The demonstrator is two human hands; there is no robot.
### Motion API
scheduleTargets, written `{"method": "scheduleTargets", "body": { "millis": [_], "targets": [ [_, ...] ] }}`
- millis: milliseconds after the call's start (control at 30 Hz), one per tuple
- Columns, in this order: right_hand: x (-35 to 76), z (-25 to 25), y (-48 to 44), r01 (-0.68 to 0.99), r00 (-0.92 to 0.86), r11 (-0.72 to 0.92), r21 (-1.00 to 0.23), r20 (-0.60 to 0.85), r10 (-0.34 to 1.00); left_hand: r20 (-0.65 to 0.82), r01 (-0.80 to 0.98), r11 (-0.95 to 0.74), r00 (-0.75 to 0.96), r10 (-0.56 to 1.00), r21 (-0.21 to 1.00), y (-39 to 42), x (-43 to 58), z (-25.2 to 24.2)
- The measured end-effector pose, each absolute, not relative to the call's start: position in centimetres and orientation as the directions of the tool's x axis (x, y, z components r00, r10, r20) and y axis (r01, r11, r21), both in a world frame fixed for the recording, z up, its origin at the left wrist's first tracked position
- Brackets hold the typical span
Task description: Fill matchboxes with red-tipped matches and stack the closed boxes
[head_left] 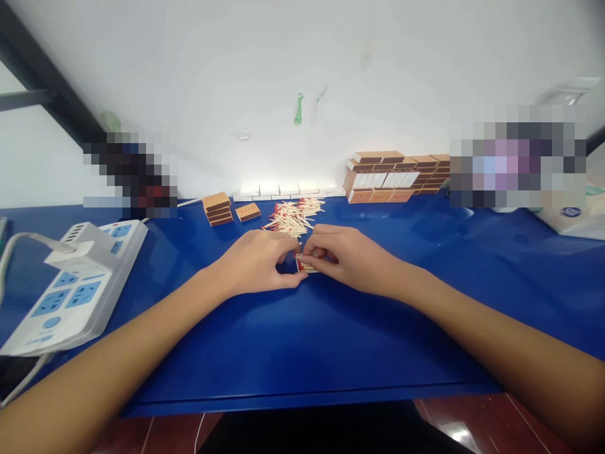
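Observation:
A small white matchbox tray (306, 267) with red-tipped matches lying in it is on the blue table before me. My left hand (258, 261) grips the tray's left end between thumb and fingers. Over its right part, my right hand (347, 258) has thumb and forefinger pinched together on matches at the tray; how many is hidden by the fingers. Just beyond both hands spreads a loose heap of matches (293, 217). A single closed matchbox (248, 212) lies left of that heap, beside a short stack of matchboxes (217, 209).
White matchbox trays (278, 190) line the wall behind the heap. A wall of stacked matchboxes (382, 180) stands at the back right. On the left, a white power strip (75, 296) carries a plugged-in charger (85, 249) with a cable. A tissue pack (574, 211) sits far right.

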State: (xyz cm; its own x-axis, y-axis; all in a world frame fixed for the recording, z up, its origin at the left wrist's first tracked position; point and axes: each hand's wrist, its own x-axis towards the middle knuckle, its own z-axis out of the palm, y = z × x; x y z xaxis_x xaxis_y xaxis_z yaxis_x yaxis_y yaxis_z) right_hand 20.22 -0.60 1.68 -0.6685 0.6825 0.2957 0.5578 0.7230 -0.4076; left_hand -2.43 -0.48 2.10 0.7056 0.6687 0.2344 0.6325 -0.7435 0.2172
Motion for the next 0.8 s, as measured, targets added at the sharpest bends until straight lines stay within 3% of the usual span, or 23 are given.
{"method": "scheduleTargets", "body": {
  "millis": [200,433,800],
  "targets": [
    [21.2,2.7,-0.4,0.602,-0.707,0.727,-0.33,0.203,0.678,0.216,0.64,-0.735,0.703,0.677,0.221,-0.4,-2.5,2.2],
    [21.3,1.3,1.1,0.696,-0.523,0.63,-0.344,0.358,0.774,0.214,0.642,-0.733,0.702,0.68,0.223,-0.6,-2.4,2.4],
    [20.4,-0.4,4.8,0.822,-0.359,0.471,-0.32,0.352,0.865,0.212,0.606,-0.759,0.73,0.65,0.238,-0.9,-2.3,2.3]
  ]
}}
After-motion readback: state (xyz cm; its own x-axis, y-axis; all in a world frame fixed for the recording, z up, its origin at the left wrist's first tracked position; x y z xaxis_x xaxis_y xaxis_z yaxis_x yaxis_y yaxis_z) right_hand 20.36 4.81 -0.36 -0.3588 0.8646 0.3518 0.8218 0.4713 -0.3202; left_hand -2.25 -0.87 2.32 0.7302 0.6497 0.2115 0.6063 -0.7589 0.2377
